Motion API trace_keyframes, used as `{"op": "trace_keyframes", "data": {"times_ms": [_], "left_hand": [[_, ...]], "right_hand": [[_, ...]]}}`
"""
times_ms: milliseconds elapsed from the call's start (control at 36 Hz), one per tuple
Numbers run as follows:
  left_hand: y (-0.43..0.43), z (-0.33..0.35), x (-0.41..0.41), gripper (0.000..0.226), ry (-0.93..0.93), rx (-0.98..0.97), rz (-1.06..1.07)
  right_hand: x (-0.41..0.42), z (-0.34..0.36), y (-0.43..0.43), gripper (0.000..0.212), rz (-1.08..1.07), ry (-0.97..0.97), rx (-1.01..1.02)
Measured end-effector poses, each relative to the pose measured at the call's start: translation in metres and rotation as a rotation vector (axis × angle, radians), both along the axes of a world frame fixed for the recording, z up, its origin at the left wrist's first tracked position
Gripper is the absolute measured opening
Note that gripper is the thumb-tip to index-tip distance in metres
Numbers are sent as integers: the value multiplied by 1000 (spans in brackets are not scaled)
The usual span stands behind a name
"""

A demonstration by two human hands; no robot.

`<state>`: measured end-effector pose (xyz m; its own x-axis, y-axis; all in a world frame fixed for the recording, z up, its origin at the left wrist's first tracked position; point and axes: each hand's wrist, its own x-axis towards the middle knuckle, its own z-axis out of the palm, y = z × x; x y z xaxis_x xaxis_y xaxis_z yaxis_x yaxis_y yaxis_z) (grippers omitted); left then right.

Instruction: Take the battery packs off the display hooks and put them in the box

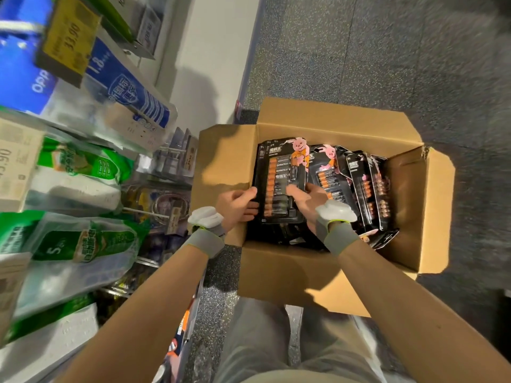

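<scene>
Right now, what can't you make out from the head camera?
- Floor of the box: head view, covered by the top battery pack, left hand and right hand.
- Labels on the other packs: head view, blurred and overlapping.
- Display hooks: head view, motion blur; can't tell if packs remain.

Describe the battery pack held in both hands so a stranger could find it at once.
Start at the open cardboard box on the floor. Black battery packs fill it; take the leftmost pack. Only this one is gripped by the left hand and the right hand at its sides.
</scene>
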<state>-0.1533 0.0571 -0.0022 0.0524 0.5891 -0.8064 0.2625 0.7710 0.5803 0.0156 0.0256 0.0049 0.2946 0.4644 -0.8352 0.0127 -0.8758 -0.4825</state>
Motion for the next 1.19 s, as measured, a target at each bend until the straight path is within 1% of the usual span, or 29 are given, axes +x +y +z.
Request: {"op": "trace_keyframes", "data": {"times_ms": [28, 56, 139, 194, 250, 333, 389, 444, 500, 528, 556, 611, 639, 694, 778, 889, 944, 972, 1028, 1056, 1083, 1139, 1194], "left_hand": [[2, 0, 2, 40, 4, -19, 16], [1, 3, 8, 44, -1, -42, 30], [1, 8, 21, 45, -41, -128, 55], [1, 9, 26, 48, -86, -134, 65], [1, 10, 33, 47, -110, -105, 93], [2, 18, 39, 25, -158, -79, 80], [1, 20, 41, 18, -177, -54, 76], [0, 20, 37, 18, -214, -13, 90], [1, 22, 34, 22, -246, -2, 51], [2, 24, 30, 20, -219, 5, 25], [3, 26, 28, 24, -163, 23, 10], [7, 18, 19, 53, -4, 47, 28], [8, 11, 11, 65, 43, 48, 64], [10, -2, -3, 72, 100, 58, 78], [11, 13, -9, 64, 136, 86, 74], [9, 12, -28, 35, 175, 124, 96], [10, 11, -35, 26, 181, 130, 103], [8, 9, -35, 28, 162, 138, 106], [8, 7, -41, 41, 151, 135, 111], [8, 7, -45, 41, 154, 132, 110], [9, 7, -50, 35, 155, 136, 109], [9, 6, -53, 24, 146, 134, 121], [10, 6, -59, 26, 133, 123, 137]], "right_hand": [[0, 1, 0, 35, -36, 17, 23], [6, 2, -3, 25, -64, 22, 39], [15, 8, -6, 14, -71, 11, 95], [19, 11, -6, 11, -54, 38, 142], [25, 12, -7, 16, -33, 84, 185], [25, 13, -9, 24, -17, 144, 230], [25, 12, -10, 27, -34, 190, 229], [23, 12, -11, 30, -13, 236, 208], [23, 12, -10, 35, -18, 284, 176], [21, 13, -10, 37, -15, 299, 161], [21, 11, -9, 45, -10, 299, 154], [20, 6, -8, 65, -13, 250, 152], [21, 1, -5, 68, -12, 219, 147], [26, -10, -2, 72, 56, 103, 94], [25, -23, 3, 74, 261, -66, 27], [9, -38, 13, 74, 342, -219, 2], [4, -41, 19, 73, 346, -278, -33], [7, -41, 19, 73, 341, -308, -59], [4, -41, 21, 77, 326, -354, -85], [1, -40, 23, 77, 323, -371, -86], [-3, -41, 24, 77, 317, -383, -83], [-5, -41, 23, 75, 274, -371, -82], [-8, -41, 25, 75, 221, -322, -86]]}}
